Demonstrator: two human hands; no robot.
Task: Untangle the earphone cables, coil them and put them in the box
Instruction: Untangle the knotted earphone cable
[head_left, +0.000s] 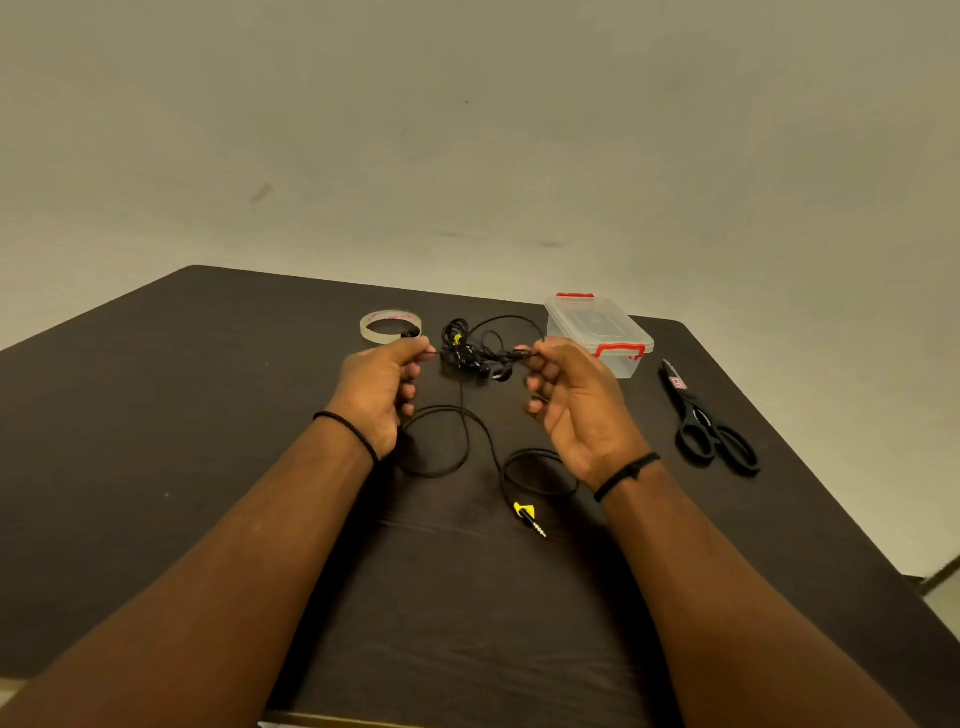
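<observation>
A tangled knot of black earphone cables (470, 356) hangs between my two hands above the dark table (208, 415). My left hand (382, 387) pinches a strand at the knot's left side. My right hand (574, 400) pinches a strand at its right side. Loose loops of cable trail down onto the table between my wrists and end in a jack plug with a yellow tag (529, 515). The clear plastic box (602, 332) with red clips stands shut with its lid on, just beyond my right hand.
A roll of clear tape (389, 326) lies beyond my left hand. Black scissors (706, 426) lie to the right of the box, near the table's right edge. A plain wall rises behind the table.
</observation>
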